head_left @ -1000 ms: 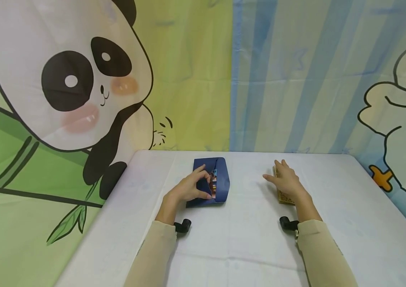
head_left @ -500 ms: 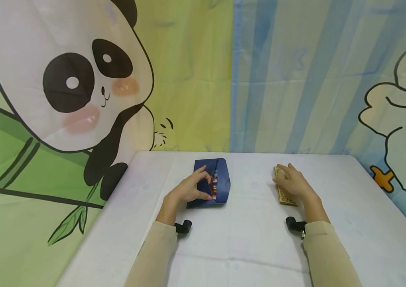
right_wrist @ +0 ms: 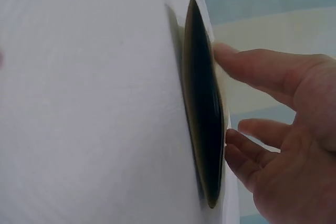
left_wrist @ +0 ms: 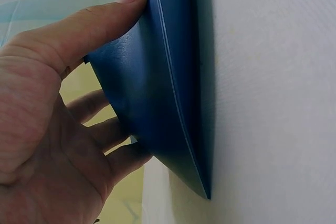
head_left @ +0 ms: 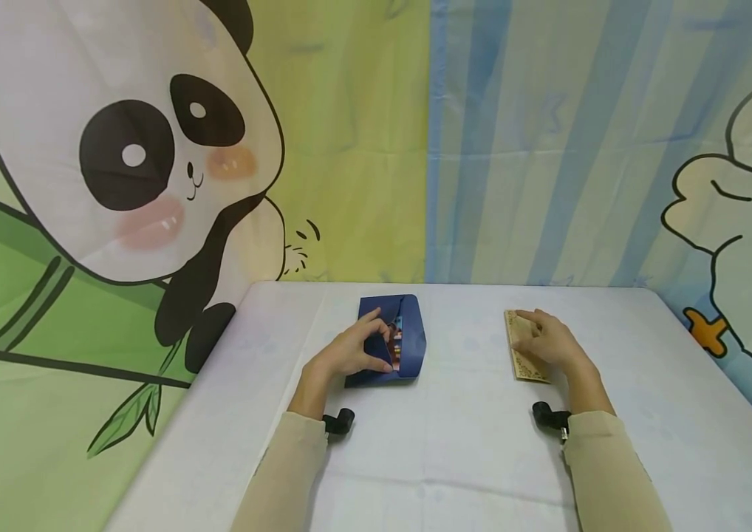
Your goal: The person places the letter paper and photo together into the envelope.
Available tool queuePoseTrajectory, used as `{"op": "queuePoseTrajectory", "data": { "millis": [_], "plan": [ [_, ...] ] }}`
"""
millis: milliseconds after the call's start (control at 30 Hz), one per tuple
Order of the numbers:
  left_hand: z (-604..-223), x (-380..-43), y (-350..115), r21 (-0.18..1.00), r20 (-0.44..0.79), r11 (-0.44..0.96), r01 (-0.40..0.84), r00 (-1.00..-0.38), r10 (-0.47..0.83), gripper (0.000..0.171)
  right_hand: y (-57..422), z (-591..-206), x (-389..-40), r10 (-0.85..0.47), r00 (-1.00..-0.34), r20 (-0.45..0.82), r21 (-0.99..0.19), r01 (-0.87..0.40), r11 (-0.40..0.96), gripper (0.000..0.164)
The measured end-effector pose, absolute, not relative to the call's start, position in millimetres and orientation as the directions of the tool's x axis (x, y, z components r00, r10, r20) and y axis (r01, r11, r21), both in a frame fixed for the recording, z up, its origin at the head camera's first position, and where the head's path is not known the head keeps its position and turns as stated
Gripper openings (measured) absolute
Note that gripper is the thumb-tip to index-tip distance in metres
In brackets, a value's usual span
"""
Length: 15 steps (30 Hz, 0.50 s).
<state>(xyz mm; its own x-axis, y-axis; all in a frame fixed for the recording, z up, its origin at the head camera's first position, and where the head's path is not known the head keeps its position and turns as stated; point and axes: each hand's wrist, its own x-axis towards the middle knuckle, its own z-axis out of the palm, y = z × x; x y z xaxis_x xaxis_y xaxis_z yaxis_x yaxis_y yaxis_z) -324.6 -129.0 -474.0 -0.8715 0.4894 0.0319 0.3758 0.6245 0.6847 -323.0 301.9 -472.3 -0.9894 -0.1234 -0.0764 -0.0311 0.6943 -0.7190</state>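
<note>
A blue envelope [head_left: 413,341] with its flap folded out lies on the left part of the white table. A colourful printed card [head_left: 397,343] shows in its opening. My left hand [head_left: 351,347] holds the blue envelope, its thumb on one edge and its bent fingers on the other, bowing the paper in the left wrist view. On the right lies a gold patterned paper packet [head_left: 523,362]. My right hand [head_left: 547,340] rests thumb and fingertips on its upper face. The right wrist view shows the packet's dark mouth [right_wrist: 203,114] gaping; what is inside cannot be made out.
White cloth covers the table [head_left: 442,443], with a stretch of it between the two envelopes. Behind hangs a printed curtain [head_left: 522,148] with a panda [head_left: 123,244]. Each wrist wears a small black camera mount [head_left: 550,417].
My right hand has lowered onto the gold packet and shifted slightly right, its thumb drawing in from the left. My left hand and the blue envelope have stayed in place.
</note>
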Motion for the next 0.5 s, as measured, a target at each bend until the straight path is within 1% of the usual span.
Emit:
{"op": "queuePoseTrajectory", "data": {
  "millis": [167, 500],
  "plan": [
    [-474.5, -324.8, -128.9, 0.682, 0.031, 0.626, 0.377, -0.870, 0.491, 0.050, 302.7, -474.0, -324.7, -0.112, -0.991, -0.072, -0.681, -0.033, 0.731, 0.081],
    [-473.2, -324.2, -129.4, 0.688, 0.035, 0.621, 0.375, -0.872, 0.488, 0.049, 304.9, -477.7, -326.4, -0.109, -0.991, -0.084, -0.667, -0.025, 0.744, 0.084]
  ]
}}
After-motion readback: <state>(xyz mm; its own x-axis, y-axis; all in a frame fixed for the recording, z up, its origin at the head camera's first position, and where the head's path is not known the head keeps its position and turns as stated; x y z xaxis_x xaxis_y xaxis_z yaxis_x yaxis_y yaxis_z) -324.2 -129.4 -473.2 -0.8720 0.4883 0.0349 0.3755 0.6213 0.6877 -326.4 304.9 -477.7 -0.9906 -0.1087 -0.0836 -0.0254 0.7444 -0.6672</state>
